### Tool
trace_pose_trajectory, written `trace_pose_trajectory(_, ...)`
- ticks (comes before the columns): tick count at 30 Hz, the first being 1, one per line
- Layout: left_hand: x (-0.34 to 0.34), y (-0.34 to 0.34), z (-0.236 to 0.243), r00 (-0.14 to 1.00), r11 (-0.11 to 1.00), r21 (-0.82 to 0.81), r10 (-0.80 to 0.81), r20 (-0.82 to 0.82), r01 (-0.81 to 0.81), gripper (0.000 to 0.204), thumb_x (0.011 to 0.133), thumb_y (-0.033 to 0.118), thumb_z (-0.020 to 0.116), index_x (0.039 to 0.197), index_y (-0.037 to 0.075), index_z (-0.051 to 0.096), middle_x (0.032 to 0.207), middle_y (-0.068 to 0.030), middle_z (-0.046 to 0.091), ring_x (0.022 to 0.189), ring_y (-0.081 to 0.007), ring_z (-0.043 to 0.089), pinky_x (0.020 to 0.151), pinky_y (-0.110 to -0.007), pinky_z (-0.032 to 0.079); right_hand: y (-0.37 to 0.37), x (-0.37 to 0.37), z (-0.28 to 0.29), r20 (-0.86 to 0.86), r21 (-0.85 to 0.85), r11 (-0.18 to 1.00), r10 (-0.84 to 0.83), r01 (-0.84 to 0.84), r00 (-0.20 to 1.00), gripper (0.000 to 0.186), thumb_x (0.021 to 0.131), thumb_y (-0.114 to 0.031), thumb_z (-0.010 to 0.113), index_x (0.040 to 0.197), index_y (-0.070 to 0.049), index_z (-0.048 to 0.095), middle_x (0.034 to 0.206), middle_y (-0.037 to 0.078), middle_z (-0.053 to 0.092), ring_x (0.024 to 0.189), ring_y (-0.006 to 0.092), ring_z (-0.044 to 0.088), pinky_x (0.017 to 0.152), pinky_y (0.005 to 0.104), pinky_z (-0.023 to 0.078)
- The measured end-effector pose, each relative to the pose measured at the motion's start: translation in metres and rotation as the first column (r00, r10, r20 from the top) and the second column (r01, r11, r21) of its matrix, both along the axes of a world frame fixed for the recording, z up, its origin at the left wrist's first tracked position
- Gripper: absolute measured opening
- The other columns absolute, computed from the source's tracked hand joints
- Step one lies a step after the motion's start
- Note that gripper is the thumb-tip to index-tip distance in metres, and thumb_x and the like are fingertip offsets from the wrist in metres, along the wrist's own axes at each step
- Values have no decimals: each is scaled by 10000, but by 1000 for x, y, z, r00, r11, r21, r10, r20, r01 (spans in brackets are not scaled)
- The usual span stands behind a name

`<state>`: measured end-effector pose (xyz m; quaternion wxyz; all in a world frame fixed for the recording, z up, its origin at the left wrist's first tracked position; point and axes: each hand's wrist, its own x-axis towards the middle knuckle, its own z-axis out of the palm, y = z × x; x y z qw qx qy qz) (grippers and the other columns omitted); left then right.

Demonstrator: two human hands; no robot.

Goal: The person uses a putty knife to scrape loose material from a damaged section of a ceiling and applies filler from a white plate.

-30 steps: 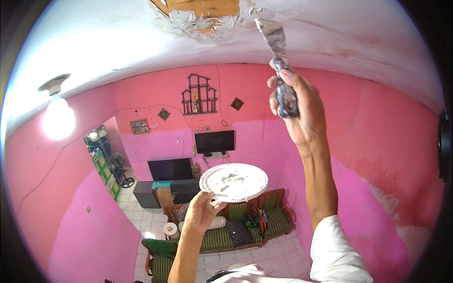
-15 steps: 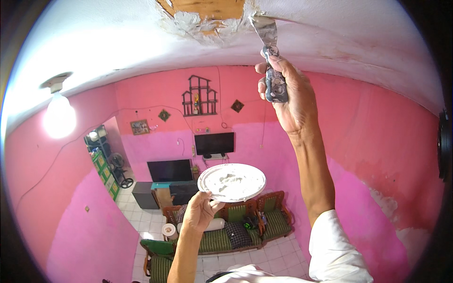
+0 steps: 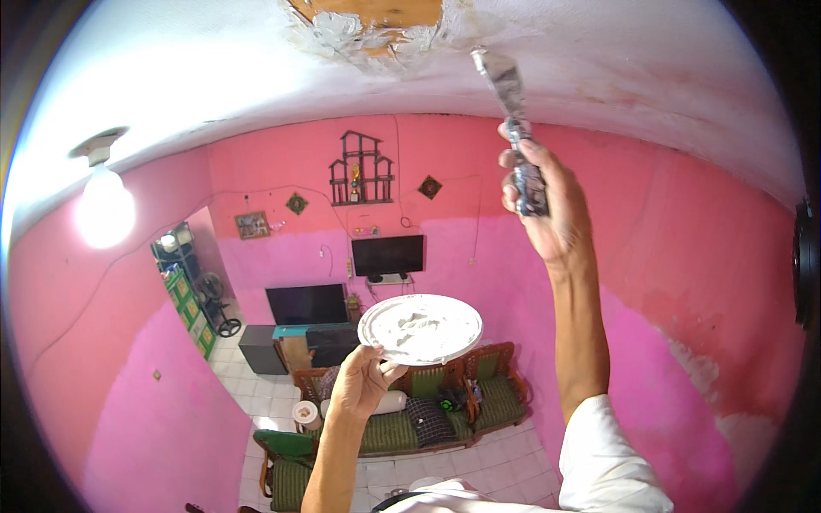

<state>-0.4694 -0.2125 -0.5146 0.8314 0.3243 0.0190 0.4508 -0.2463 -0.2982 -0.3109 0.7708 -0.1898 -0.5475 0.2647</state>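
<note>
My right hand is raised near the ceiling, its fingers wrapped round the dark, smeared handle of a putty knife. White paste sits on the tip of the blade, just under the ceiling; whether it touches is hard to tell. Left of the blade is a ceiling patch of bare orange-brown board with rough white filler round its edge. Lower down, my left hand grips the near left rim of a round white lid, held roughly level. White paste is spread over the lid's middle.
A lit bulb hangs from the ceiling at the left. Below stand a green-striped wooden sofa, a matching chair and a white bucket. Two dark screens, one a wall television, are by the far pink wall.
My right hand has moved down and to the right, taking the putty knife away from the patch's right edge. The left hand and lid have hardly shifted.
</note>
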Motion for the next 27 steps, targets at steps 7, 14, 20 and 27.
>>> trace_pose_trajectory(7,4,1,-2,999,999,-34,35,-38,-37,395,859,114,486,1179,-93,380,1129,-206,542,935,-264,612,732,-341,575,73,35,10,-55,-77,994,73,-77,996,294,841,-227,572,1034,-6,557,803,88,589,596,150,547,527,271,446)
trace_pose_trajectory(14,5,12,-16,1000,1000,14,18,-11,-18,406,857,115,491,1184,-97,376,1127,-209,543,935,-268,615,746,-347,574,82,45,21,-43,-22,995,94,-95,995,268,833,-223,586,999,-13,563,802,89,589,596,156,544,527,273,444)
trace_pose_trajectory(20,8,14,-15,1000,1000,19,14,1,-14,361,843,72,485,1151,-105,413,1072,-206,578,924,-244,625,761,-329,573,60,36,23,-40,-22,999,46,-46,998,277,848,-216,570,1032,-9,570,803,82,576,592,149,530,524,267,429)
trace_pose_trajectory(27,4,15,-15,1000,1000,17,-16,13,16,432,851,133,514,1189,-94,369,1138,-211,532,933,-265,614,758,-350,566,24,18,22,39,47,996,79,-81,996,295,851,-231,569,1040,-5,563,800,77,577,581,140,524,522,256,409)
